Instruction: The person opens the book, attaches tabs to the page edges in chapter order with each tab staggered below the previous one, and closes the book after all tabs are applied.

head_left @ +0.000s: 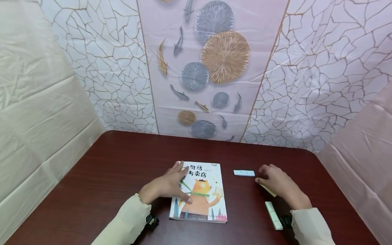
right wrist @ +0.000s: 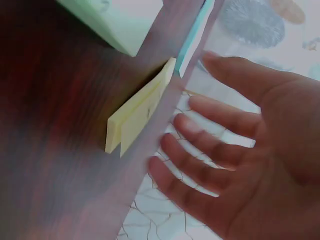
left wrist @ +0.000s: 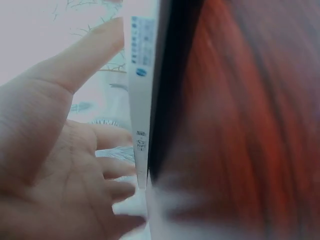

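Note:
A picture book (head_left: 200, 200) with an orange cartoon animal on its cover lies on the table. My left hand (head_left: 165, 184) reaches over its left side, thumb and fingers spread, fingertips at the cover. In the left wrist view, that hand (left wrist: 60, 165) shows straight fingers beside the book's edge (left wrist: 140, 105). My right hand (head_left: 281, 185) is above a yellow paper pad (head_left: 270, 191), partly covering it. Seen from the right wrist, the pad (right wrist: 140, 112) lies with one layer splayed apart, and the right hand's (right wrist: 235, 145) loosely bent fingers are beside it, holding nothing.
A light blue pad (head_left: 244, 173) lies between the book and the right hand, farther back. Nearer the front, a pale green pad (head_left: 273, 215) sits beside the right wrist. Patterned cloth (head_left: 196, 102) hangs behind the dark red-brown table (head_left: 116, 177).

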### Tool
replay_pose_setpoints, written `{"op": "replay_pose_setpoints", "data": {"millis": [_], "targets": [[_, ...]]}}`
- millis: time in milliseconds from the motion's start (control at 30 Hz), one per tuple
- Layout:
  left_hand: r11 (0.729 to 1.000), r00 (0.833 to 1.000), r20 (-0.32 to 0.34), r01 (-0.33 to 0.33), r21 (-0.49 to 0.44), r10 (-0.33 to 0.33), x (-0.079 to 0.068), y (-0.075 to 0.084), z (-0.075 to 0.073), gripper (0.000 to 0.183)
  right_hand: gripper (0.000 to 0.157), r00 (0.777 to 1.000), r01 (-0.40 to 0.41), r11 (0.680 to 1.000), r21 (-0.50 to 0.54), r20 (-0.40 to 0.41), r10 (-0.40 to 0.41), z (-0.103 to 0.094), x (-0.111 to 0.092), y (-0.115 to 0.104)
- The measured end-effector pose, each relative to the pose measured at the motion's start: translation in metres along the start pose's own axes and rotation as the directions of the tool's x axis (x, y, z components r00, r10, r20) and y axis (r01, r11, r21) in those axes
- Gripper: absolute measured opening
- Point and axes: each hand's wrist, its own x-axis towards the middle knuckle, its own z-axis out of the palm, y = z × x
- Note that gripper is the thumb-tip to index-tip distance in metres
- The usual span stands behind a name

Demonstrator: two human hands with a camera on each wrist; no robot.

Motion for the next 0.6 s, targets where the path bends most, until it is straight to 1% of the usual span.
{"op": "replay_pose_setpoints", "data": {"millis": [100, 167, 233, 400, 500, 600], "targets": [[1.000, 1.000, 0.013, 0.003, 0.022, -0.003, 0.002, -0.002, 0.000, 0.122, 0.046, 0.998, -0.059, 0.998, 0.008, 0.034, 0.059, -0.002, -0.008, 0.003], [1.000, 1.000, 0.017, -0.004, 0.004, 0.004, 0.003, -0.003, 0.000, 0.121, 0.045, 0.997, -0.073, 0.997, 0.012, 0.039, 0.073, -0.002, -0.011, 0.005], [1.000, 1.000, 0.021, -0.009, -0.027, 0.009, 0.004, -0.005, -0.001, 0.120, 0.038, 0.996, -0.081, 0.997, 0.014, 0.032, 0.080, -0.001, -0.013, 0.006], [0.999, 1.000, 0.030, 0.009, -0.037, -0.008, 0.006, -0.008, -0.001, 0.122, 0.016, 0.998, -0.058, 0.998, 0.003, 0.012, 0.058, 0.004, -0.013, 0.008], [0.999, 0.999, 0.027, 0.021, -0.026, -0.020, 0.006, -0.010, 0.001, 0.122, 0.014, 0.998, -0.063, 0.998, 0.016, 0.031, 0.063, 0.006, -0.013, 0.010], [0.999, 1.000, 0.023, 0.019, -0.027, -0.018, 0.007, -0.010, 0.003, 0.123, 0.016, 0.996, -0.076, 0.996, 0.044, 0.041, 0.075, 0.006, -0.016, 0.013]]}}
